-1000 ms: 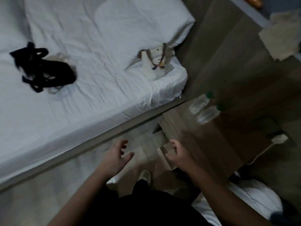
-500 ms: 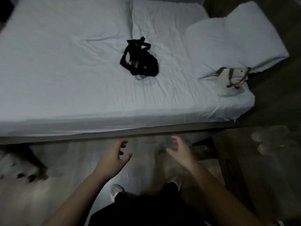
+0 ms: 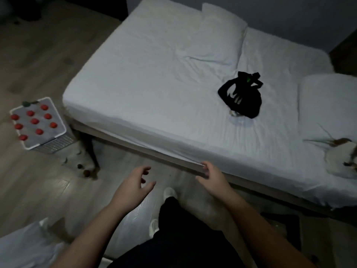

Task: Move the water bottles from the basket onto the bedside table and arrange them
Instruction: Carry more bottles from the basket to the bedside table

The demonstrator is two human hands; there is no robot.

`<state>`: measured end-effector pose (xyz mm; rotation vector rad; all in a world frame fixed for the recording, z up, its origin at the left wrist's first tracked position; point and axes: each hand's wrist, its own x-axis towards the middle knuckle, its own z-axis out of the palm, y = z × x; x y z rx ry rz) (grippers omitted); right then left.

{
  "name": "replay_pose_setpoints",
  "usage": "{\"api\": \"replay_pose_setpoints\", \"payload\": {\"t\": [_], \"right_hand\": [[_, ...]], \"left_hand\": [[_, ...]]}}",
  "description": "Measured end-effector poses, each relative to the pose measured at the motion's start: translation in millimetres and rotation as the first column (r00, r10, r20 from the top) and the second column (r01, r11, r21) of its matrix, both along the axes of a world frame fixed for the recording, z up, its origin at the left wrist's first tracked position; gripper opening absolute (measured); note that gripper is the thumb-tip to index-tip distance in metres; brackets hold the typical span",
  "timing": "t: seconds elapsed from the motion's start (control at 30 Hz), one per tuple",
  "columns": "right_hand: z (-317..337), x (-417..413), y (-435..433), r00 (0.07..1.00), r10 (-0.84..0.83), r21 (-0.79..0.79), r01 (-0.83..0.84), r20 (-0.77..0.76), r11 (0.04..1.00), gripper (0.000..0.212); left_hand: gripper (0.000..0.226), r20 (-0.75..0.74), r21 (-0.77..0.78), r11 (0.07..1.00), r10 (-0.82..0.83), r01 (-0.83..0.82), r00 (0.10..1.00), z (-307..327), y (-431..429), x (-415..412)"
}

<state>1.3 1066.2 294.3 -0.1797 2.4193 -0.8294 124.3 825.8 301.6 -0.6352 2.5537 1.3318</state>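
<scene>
White mesh plastic basket (image 3: 56, 144), frame left: nine red-capped clear water bottles (image 3: 34, 120). Left hand (image 3: 133, 182), right hand (image 3: 212, 178): fingers loosely spread, empty.

I am in a bedroom of a home: a wide bed (image 3: 154, 89) under a white fitted sheet fills most of my view, with one white pillow (image 3: 216, 35) at its head by the dark wall (image 3: 280, 10) and a second pillow (image 3: 328, 99) on the bed's near side. Wood-look plank floor (image 3: 38, 60) runs alongside the bed and past its foot, where a white basket (image 3: 56, 142) stands just off the corner. A black strappy item (image 3: 243, 97) and a cloth tote (image 3: 340, 159) lie on the sheet.
</scene>
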Motion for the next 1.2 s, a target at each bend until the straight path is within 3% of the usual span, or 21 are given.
{"api": "replay_pose_setpoints", "payload": {"t": [0.37,0.57,0.9,1.07,1.2], "right_hand": [[-22,-57,-200,0.877,0.473,0.043,-0.477,0.088,0.878,0.059],[-17,-85,-318,0.793,0.603,0.002,-0.605,0.088,0.796,0.058],[2,-103,-509,0.559,0.824,0.062,-0.829,0.093,0.555,0.061],[3,-87,-598,0.585,0.807,0.047,-0.811,0.084,0.583,0.057],[-4,-71,-671,0.606,0.788,0.049,-0.795,0.109,0.605,0.049]], "left_hand": [[0.047,0.03,-0.018,0.941,0.338,-0.337,0.941,-19,-136,10],[0.046,0.09,-0.039,0.9,0.435,-0.434,0.896,-26,-225,-2],[0.039,0.078,0.007,0.741,0.669,-0.672,0.739,-30,-348,-5],[0.041,0.095,-0.003,0.727,0.684,-0.687,0.723,-47,-437,7],[0.038,0.11,-0.024,0.777,0.627,-0.628,0.771,-55,-527,11]]}}
